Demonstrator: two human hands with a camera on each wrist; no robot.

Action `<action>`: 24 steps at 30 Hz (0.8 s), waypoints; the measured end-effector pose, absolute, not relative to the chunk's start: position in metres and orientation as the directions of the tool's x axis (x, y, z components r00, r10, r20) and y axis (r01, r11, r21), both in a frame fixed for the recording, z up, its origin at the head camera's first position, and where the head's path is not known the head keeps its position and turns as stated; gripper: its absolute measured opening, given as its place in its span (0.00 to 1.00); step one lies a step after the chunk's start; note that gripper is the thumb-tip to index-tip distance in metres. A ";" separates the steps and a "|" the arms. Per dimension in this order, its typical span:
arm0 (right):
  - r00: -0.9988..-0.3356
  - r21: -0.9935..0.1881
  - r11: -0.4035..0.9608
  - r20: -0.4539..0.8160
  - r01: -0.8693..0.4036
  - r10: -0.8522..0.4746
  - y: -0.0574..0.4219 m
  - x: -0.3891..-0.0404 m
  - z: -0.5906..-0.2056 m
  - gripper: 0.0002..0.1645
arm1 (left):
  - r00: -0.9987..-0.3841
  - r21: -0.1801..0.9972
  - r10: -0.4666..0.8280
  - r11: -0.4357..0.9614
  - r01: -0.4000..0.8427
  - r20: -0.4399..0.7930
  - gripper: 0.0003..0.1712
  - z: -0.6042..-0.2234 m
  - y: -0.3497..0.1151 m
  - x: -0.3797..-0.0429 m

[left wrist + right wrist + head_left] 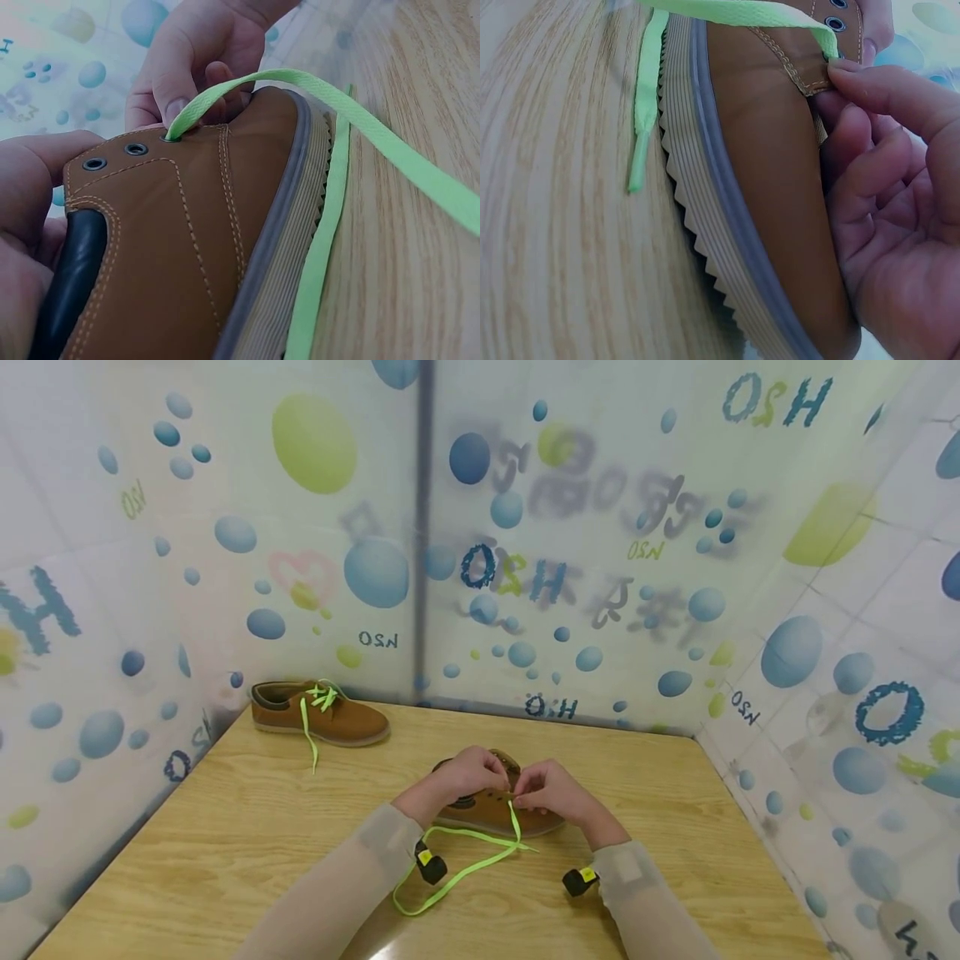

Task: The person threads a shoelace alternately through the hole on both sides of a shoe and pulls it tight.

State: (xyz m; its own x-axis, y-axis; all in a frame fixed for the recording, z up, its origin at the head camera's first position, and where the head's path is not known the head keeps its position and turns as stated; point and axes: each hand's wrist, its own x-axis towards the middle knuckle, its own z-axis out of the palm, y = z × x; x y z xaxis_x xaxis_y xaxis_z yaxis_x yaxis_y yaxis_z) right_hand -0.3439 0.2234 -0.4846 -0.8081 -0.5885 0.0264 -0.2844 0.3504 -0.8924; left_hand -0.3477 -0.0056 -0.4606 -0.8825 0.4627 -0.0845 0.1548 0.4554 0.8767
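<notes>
A brown leather shoe (480, 810) sits on the table, toe to the right, between both hands. My left hand (474, 772) grips its eyelet flap near the ankle opening, fingers curled over the edge. At the lowest eyelet (831, 55) my right hand (555, 789) pinches the flap, thumb tip right against the lace and other fingers curled beneath. A flat neon-green shoelace (300, 79) comes out of that eyelet and falls over the side of the shoe. Two eyelets (135, 149) above it show no lace. The lace's tip (636, 172) lies beside the sole.
At the table's back left stands a second brown shoe (352, 722) with green laces, one end hanging down onto the wood. The loose lace (450, 885) makes a wide loop on the table (675, 810) in front of my hands. Printed curtains (480, 652) close in the back and sides.
</notes>
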 end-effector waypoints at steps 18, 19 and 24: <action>-0.787 -0.895 0.317 0.060 -0.315 -0.614 0.222 -0.342 -0.483 0.08 | -0.884 0.885 0.464 0.434 0.166 -0.062 0.04 -0.463 -0.006 -0.348; -0.788 -0.894 0.318 0.059 -0.315 -0.613 0.222 -0.342 -0.483 0.08 | -0.885 0.887 0.462 0.431 0.167 -0.058 0.04 -0.463 -0.006 -0.348; -0.785 -0.896 0.320 0.050 -0.308 -0.617 0.223 -0.343 -0.484 0.07 | -0.874 0.909 0.483 0.386 0.159 -0.052 0.03 -0.462 -0.007 -0.348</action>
State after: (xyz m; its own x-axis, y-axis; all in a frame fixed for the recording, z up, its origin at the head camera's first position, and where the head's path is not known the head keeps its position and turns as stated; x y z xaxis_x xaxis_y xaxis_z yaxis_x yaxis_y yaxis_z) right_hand -0.3427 0.2226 -0.4836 -0.7852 -0.6173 0.0497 -0.3084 0.3202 -0.8957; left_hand -0.3477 -0.0065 -0.4622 -0.8738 0.4835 -0.0519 0.1595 0.3858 0.9087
